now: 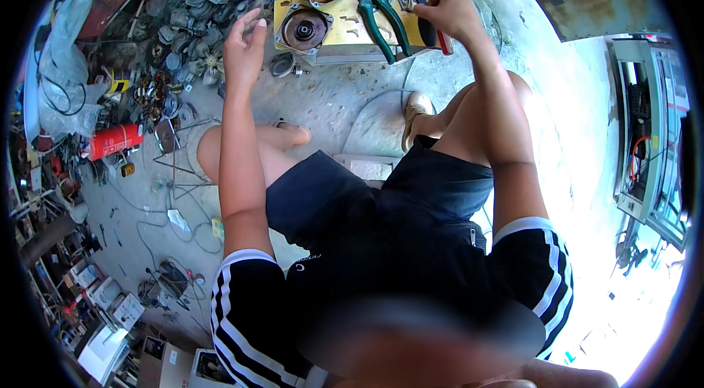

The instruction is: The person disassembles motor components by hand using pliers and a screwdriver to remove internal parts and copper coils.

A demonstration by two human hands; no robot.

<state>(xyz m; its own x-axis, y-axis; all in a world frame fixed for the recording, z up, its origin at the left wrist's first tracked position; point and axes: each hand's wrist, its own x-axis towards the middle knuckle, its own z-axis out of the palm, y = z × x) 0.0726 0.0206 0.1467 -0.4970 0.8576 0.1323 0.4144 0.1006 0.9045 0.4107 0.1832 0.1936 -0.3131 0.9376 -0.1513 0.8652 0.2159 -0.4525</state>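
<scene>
Cluttered concrete floor surrounds a yellow board [345, 28], where the right hand [447, 14] grips a red-handled tool [440, 36] at its right edge, beside green pliers [381, 14], while the left hand [244, 47] hovers open off its left edge.

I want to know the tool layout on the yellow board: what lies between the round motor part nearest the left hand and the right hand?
In the head view, green-handled pliers lie on the yellow board between the round rusty motor part and the right hand.

The person wears dark shorts [381, 205], a black shirt with white-striped sleeves [242, 300], and sandals [416, 113].
</scene>
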